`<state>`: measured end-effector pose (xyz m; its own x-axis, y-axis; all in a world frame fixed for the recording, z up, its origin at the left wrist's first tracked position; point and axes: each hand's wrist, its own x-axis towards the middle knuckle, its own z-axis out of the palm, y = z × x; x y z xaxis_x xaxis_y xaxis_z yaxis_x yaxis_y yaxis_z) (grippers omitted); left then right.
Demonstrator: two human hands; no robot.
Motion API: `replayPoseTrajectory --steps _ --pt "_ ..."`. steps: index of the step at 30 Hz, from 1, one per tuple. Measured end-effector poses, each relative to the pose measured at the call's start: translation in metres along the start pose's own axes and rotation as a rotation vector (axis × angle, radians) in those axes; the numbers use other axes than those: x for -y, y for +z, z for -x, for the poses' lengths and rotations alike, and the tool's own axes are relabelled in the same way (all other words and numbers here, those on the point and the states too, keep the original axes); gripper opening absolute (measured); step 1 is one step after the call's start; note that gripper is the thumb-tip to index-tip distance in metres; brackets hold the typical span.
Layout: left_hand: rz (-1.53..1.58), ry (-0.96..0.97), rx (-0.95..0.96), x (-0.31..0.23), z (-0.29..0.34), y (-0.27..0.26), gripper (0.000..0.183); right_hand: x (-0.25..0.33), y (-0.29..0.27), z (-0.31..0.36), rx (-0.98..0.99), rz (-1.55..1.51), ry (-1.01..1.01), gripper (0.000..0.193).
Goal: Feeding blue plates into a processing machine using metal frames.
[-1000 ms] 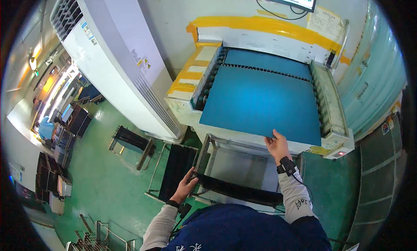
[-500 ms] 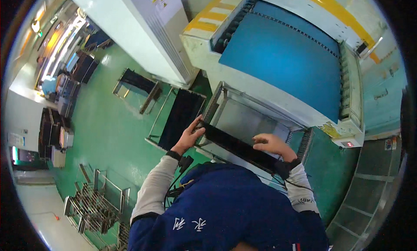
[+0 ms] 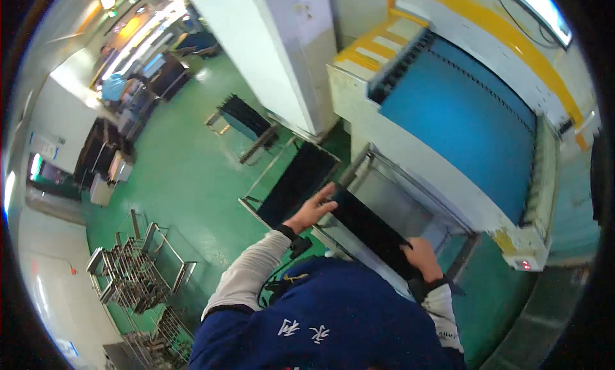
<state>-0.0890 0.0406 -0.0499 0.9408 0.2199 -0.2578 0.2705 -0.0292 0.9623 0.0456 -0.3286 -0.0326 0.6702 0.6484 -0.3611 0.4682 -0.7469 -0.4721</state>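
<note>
Both now clamped on the black tray (image 3: 368, 226): left hand (image 3: 312, 210) at its left end, right hand (image 3: 419, 254) moved down off the blue belt (image 3: 467, 123).

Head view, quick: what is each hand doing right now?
Left hand: fingers spread, gripping the flat black rectangular panel at its left end.
Right hand: closed on the panel's right end.

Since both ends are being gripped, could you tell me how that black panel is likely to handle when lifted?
The black panel looks stiff: it spans straight between the left hand and right hand without sagging. Being long and thin, it probably swings awkwardly if held at one end. Its smooth dark face may be somewhat slippery.
</note>
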Motion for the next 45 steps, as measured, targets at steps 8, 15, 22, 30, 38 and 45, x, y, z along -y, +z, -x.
replayPoseTrajectory --steps 8,15,22,30,38,45 --pt "0.185 -0.012 -0.034 0.010 0.015 0.005 0.075 0.007 0.011 -0.004 0.075 0.130 -0.070 0.028" --pt "0.179 -0.042 -0.079 0.007 0.028 0.008 0.070 0.010 0.018 -0.002 0.089 0.015 -0.062 0.026" --pt "0.190 -0.048 -0.115 0.021 0.026 0.010 0.068 0.017 0.021 0.010 0.042 0.053 -0.119 0.023" --pt "0.199 -0.075 -0.097 0.008 0.028 0.008 0.072 0.011 0.025 0.009 0.006 0.084 -0.091 0.022" --pt "0.073 -0.032 -0.032 0.021 0.011 0.003 0.078 -0.001 0.022 0.008 -0.057 0.145 -0.105 0.024" --pt "0.061 -0.075 0.041 0.017 0.018 -0.001 0.076 0.005 0.026 -0.009 -0.015 0.096 0.001 0.027"
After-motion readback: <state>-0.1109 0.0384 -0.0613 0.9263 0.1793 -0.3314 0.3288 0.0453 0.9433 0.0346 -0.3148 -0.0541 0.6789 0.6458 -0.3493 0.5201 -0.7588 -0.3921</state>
